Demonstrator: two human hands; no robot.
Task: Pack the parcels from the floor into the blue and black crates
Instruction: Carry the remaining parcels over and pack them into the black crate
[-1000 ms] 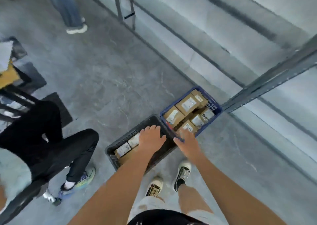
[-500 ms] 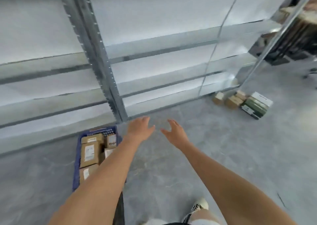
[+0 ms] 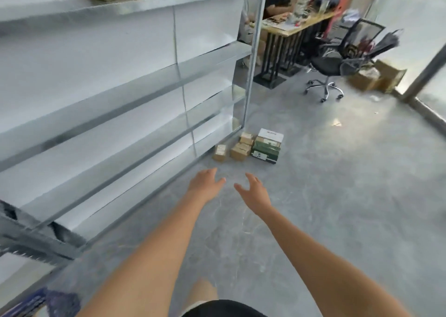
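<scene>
Left hand: your left hand [image 3: 205,185] reached forward above the grey concrete floor [image 3: 325,208], its grip wide, fingers spread, holding nothing.
Right hand: your right hand [image 3: 254,192] was just beside it, grip also wide and empty.
Parcels: small brown cardboard parcels [image 3: 237,147] and a stack of green-and-white boxes [image 3: 267,146] sat on the floor at the foot of the grey metal shelving [image 3: 120,104], ahead of both hands and apart from them.
Crate: a blurred corner of the blue plastic crate [image 3: 36,302] showed at lower left, well apart from the parcels.
</scene>
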